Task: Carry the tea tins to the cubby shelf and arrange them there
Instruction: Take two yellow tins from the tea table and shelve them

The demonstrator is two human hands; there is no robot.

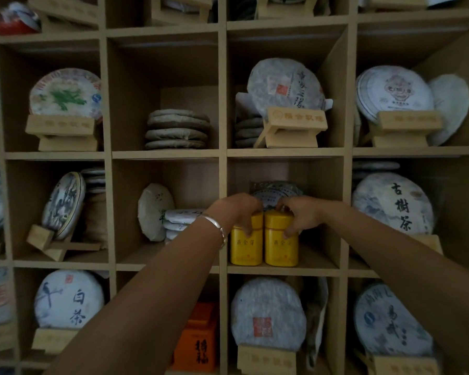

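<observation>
Both arms reach into the wooden cubby shelf [222,154], into the cubby just right of centre in the middle row, where two yellow tea tins stand upright side by side on the cubby floor, touching each other. The left hand [236,209] comes down over the top of the left tin [245,246], its fingers curled over the lid and down the front of it, gripping it; a silver bracelet [218,226] sits on that wrist. The right hand [299,212] is curled round the lid of the right tin [280,247] in the same way, fingertips pressed on the tin's right side. Behind the tins, at 12 o'clock from them, a wrapped round tea cake [274,192] leans at the back of the same cubby, half hidden by the hands. The cubby at 9 o'clock from the tins holds pale wrapped cakes, one on edge [155,211] beside a flat stack. At 3 o'clock a large cake with black characters [390,204] fills its cubby. Straight above, at 12 o'clock, another wrapped cake [284,86] stands on a small wooden stand [293,125]. Down at 7 o'clock an orange box [197,339] with dark lettering sits in the bottom row.
</observation>
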